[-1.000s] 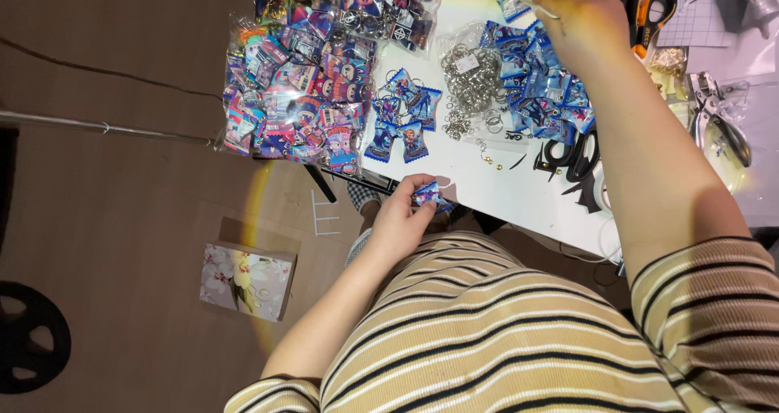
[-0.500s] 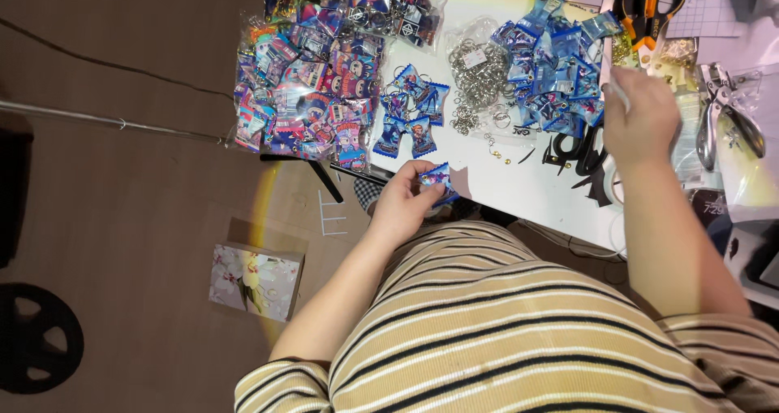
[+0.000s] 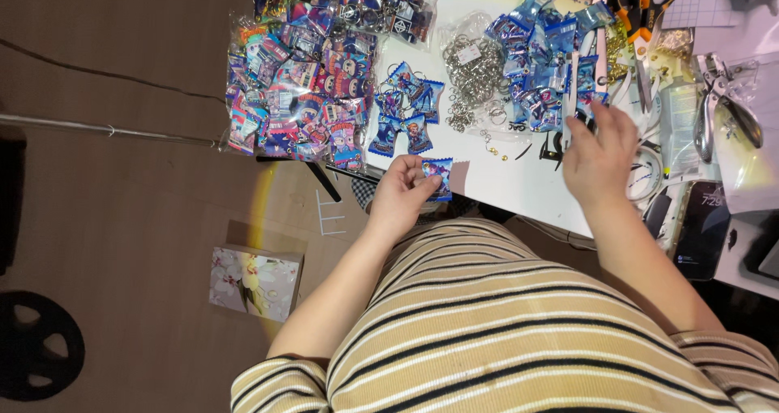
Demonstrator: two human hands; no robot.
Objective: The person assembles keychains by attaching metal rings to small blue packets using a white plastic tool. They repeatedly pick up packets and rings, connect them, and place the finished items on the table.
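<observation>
My left hand (image 3: pixel 403 192) pinches a small blue candy-shaped packet (image 3: pixel 439 177) at the near edge of the white table (image 3: pixel 519 182). My right hand (image 3: pixel 600 155) hovers with fingers spread over the table, its fingertips touching the near side of a pile of blue packets (image 3: pixel 545 64). It holds nothing that I can see. A tangle of silver keyrings (image 3: pixel 472 76) lies between that pile and a small group of blue packets (image 3: pixel 406 109).
A clear bag full of colourful packets (image 3: pixel 304 88) hangs over the table's left edge. Orange-handled scissors (image 3: pixel 649 7), pliers (image 3: pixel 718 105) and a dark phone (image 3: pixel 704 226) lie to the right. On the brown floor are a floral box (image 3: pixel 256 281) and a black disc (image 3: pixel 36 346).
My right hand has drawn back from the far packet pile to its near side. My left hand still holds the blue packet in the same place.
</observation>
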